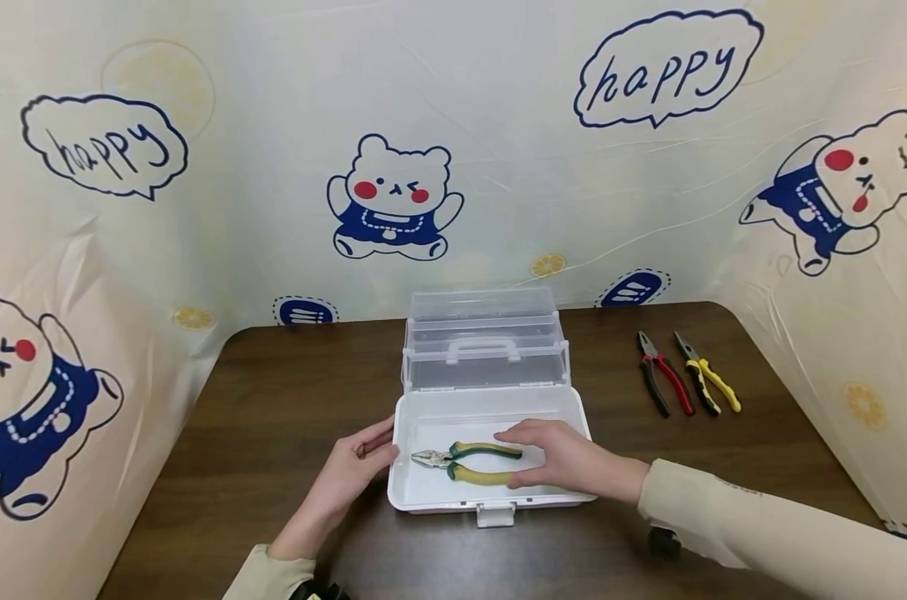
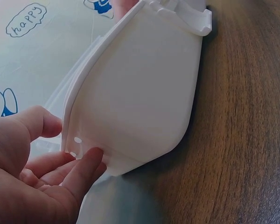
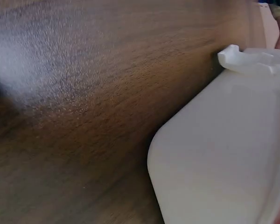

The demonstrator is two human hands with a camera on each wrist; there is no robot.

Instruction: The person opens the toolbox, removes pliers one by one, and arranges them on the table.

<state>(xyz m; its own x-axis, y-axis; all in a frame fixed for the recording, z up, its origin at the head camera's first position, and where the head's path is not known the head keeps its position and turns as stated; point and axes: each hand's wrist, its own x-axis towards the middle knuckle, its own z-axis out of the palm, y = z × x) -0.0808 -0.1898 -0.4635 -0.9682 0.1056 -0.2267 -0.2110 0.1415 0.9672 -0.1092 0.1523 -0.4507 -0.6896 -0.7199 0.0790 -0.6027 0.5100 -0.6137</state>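
An open white toolbox (image 1: pixel 491 502) stands on the table with its clear lid (image 1: pixel 486 367) raised at the back. Inside lie combination pliers (image 1: pixel 486 475) with green and yellow handles, their metal jaws toward the left and the handles spread apart. My left hand (image 1: pixel 358 462) holds the box's left side; in the left wrist view the thumb is at the rim and the fingertips lie against the outer wall below it. Over the box's right side, my right hand (image 1: pixel 562 454) reaches in from the right, thumb and fingers spread around the handle ends.
Two more pairs of pliers lie at the right rear of the brown table (image 1: pixel 296 392): red-and-black pliers (image 1: pixel 671 383) and yellow-and-black pliers (image 1: pixel 712 379). A latch (image 1: pixel 495 514) hangs out from the box front. Printed cloth (image 1: pixel 498 208) closes off the back and sides.
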